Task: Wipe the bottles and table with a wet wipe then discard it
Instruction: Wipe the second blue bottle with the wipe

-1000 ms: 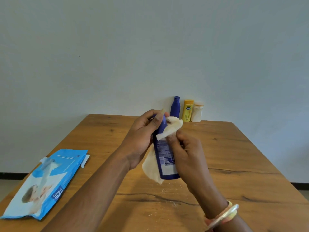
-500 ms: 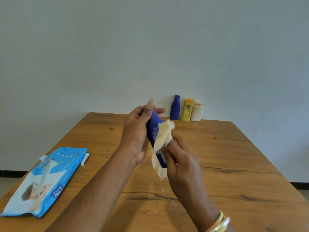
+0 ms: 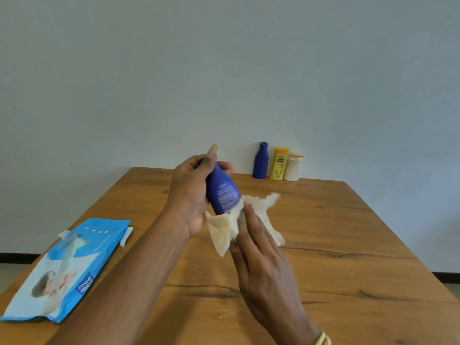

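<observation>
My left hand (image 3: 190,195) grips a dark blue bottle (image 3: 222,191) above the wooden table (image 3: 348,245), tilted with its top leaning away to the left. My right hand (image 3: 258,247) holds a crumpled white wet wipe (image 3: 224,232) against the bottle's lower end. Part of the wipe spreads out to the right of the bottle. Three more bottles stand at the table's far edge by the wall: a blue bottle (image 3: 260,161), a yellow bottle (image 3: 280,164) and a white bottle (image 3: 293,166).
A blue pack of wet wipes (image 3: 64,270) lies flat at the table's left edge, its flap lifted. White specks (image 3: 231,312) dot the wood near the front. The wall stands right behind the table.
The bottle has tilted further to the left in my left hand. My right hand has slid the wipe down from the bottle's upper side to its lower end, and the wipe has spread open.
</observation>
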